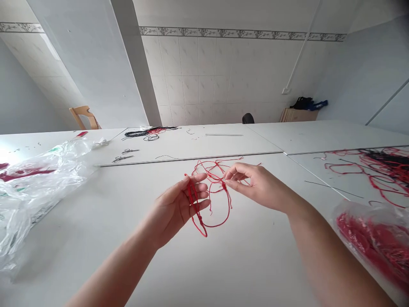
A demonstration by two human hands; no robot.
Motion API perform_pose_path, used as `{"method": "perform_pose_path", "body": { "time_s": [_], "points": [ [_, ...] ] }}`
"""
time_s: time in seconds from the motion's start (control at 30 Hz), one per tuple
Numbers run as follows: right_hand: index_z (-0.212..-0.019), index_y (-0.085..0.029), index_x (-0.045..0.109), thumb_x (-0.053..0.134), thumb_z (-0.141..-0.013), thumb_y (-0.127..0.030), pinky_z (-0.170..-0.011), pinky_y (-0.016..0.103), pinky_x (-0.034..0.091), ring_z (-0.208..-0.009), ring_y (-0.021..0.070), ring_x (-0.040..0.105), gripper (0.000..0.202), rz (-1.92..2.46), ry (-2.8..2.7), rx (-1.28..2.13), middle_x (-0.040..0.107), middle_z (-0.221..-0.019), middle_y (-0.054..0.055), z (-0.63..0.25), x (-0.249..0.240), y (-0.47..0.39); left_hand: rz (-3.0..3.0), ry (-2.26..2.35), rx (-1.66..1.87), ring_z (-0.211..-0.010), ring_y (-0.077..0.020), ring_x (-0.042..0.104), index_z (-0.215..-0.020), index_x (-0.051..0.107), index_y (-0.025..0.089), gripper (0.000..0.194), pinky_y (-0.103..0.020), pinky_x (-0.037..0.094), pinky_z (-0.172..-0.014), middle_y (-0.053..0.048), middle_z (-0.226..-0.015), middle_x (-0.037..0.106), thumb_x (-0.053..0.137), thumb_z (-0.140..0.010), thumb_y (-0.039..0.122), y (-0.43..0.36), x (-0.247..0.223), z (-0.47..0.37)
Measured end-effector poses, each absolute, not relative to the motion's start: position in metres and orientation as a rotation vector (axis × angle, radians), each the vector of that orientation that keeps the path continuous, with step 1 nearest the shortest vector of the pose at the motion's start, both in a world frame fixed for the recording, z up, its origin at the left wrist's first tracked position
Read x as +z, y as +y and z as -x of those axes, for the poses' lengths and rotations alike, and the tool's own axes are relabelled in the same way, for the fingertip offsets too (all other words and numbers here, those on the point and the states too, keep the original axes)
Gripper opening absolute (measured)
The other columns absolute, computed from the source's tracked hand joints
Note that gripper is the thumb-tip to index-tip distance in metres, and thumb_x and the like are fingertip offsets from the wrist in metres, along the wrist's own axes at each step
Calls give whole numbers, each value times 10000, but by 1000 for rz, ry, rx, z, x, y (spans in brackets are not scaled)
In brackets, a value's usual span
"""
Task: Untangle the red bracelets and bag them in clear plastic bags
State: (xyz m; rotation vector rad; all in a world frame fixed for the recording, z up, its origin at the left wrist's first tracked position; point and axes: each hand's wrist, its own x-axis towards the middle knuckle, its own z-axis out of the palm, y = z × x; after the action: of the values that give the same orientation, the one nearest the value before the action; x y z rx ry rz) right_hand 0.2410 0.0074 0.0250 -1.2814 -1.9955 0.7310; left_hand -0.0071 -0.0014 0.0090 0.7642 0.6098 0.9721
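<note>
Head view shows two bare hands held over a big, smooth white table (pixel 243 264). The left hand (pixel 177 202) has its palm turned up. Its thumb and first finger hold some thin, braided red cord loops (pixel 200 219) at the top, and the other fingers are a little bit apart. The loops hang down across those fingers, and one round end dips below them.

The right hand (pixel 246 179) has its thumb and first finger pinched together on a thin, loose red cord (pixel 228 204). That cord hangs below the pinch and curves back toward the left hand. Just past the two hands lies a messy tangle of thin red strings (pixel 209 164).

Farther past the left hand are two small silver scissors (pixel 123 158), side by side. Behind them is a floppy bunch of black cords (pixel 137 134) with some red in it. Well off to the left of the left hand sits a big, crinkly clear plastic bag (pixel 73 170).

To the right of the right hand is a heap of black and red cords (pixel 388 164). Nearer the right arm is a see-through bag full of red stuff (pixel 373 238).
</note>
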Motion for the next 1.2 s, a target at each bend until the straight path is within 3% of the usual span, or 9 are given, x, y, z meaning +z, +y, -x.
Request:
{"method": "perform_pose_path", "body": {
  "time_s": [0.13,0.23,0.47,0.7,0.93,1.0,1.07,1.2],
  "points": [
    [-875,-242,639,614,-988,-384,-688,278,480,-825,157,661,184,1221,-1916,583,720,-910,-18,-223,24,-1,-757,693,1042,-1200,-245,638,-1092,795,168,271,-384,591,-1009,-114,-1304,694,557,-1046,290,-2,12,8],
    [-847,-231,626,598,-997,-343,-635,261,461,-742,134,616,190,1091,-1898,622,687,-824,-25,-205,18,-6,-785,680,1060,-1347,-282,551,-1103,795,177,287,-415,549,-1072,-112,-1416,646,550,-1049,316,-1,12,7],
    [-967,-234,677,611,-996,-315,-657,260,476,-789,119,637,108,975,-1897,803,725,-1020,-11,-173,-2,-8,-765,667,1025,-1217,-287,636,-1114,782,200,271,-388,575,-963,-112,-1387,671,560,-1037,334,-3,10,5],
    [-834,-220,582,554,-1004,-256,-585,245,417,-698,112,547,176,934,-1855,889,640,-810,-33,-169,-9,-4,-693,668,1071,-1256,-259,615,-1074,778,232,273,-387,582,-938,-102,-1414,663,521,-1057,326,0,11,3],
    [-789,-221,560,577,-955,-250,-557,261,395,-600,115,517,169,1059,-1948,1008,620,-704,-45,-168,-7,-5,-642,676,1151,-1274,-232,617,-1032,765,228,284,-333,589,-884,-102,-1261,735,496,-1071,310,1,9,4],
    [-768,-221,560,585,-934,-236,-558,264,389,-591,115,517,168,1090,-2004,1033,635,-698,-47,-169,-7,-5,-627,684,1222,-1176,-205,664,-1014,754,203,298,-322,585,-902,-94,-1112,757,472,-1081,272,1,11,3],
    [-768,-220,565,595,-913,-218,-569,262,397,-611,115,538,148,1097,-2035,1048,662,-743,-42,-170,-6,-5,-605,663,1293,-947,-161,701,-992,737,172,288,-310,592,-874,-51,-884,713,466,-1079,216,1,13,3],
    [-874,-231,628,620,-919,-268,-635,262,445,-715,132,598,59,1058,-2086,1114,702,-865,-19,-178,-5,-2,-597,594,1336,-544,-78,499,-899,675,131,254,-217,530,-561,48,-631,438,472,-1053,124,-2,20,7]
  ]
}}
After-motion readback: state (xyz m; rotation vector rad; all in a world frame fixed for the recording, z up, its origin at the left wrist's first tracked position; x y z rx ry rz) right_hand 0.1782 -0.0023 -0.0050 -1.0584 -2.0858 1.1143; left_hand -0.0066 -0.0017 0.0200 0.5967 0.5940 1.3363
